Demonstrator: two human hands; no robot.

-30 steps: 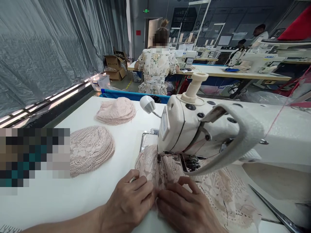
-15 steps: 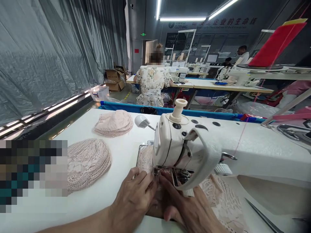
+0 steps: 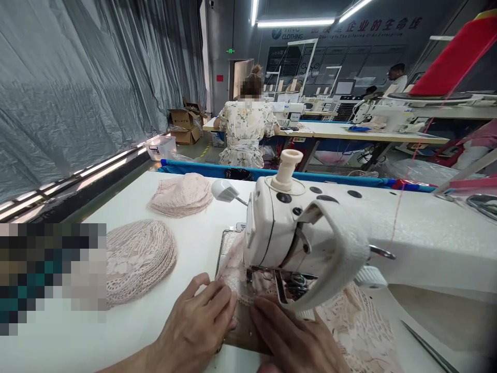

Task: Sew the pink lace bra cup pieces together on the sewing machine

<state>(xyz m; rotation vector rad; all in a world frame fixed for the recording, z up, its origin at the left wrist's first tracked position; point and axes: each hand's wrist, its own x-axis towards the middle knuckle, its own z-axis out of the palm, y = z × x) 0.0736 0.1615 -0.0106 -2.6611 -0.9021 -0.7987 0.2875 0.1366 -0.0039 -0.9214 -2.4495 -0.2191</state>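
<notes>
A piece of pale pink lace (image 3: 234, 270) lies under the needle area of a white sewing machine (image 3: 310, 228). My left hand (image 3: 198, 318) is closed at the lace's near left edge, with fingers curled and pinching it. My right hand (image 3: 291, 331) is close to the presser foot, its fingers stretched forward and their tips resting on the lace edge. Its thumb is apart, low in the picture and mostly cut off. More lace (image 3: 359, 321) is spread right of my right hand, under the machine arm. The needle itself is hard to make out.
Two stacks of pink lace pieces, a nearer one (image 3: 142, 261) and a farther one (image 3: 181, 194), lie on the white table at left. Tweezers (image 3: 427, 344) lie at right. A small lamp (image 3: 225, 190) stands behind the machine head. A co-worker (image 3: 249, 124) sits ahead.
Both hands have drawn back toward me from the needle, the left one also moving left. More of the lace and its scalloped edge now shows between them. The view has shifted slightly.
</notes>
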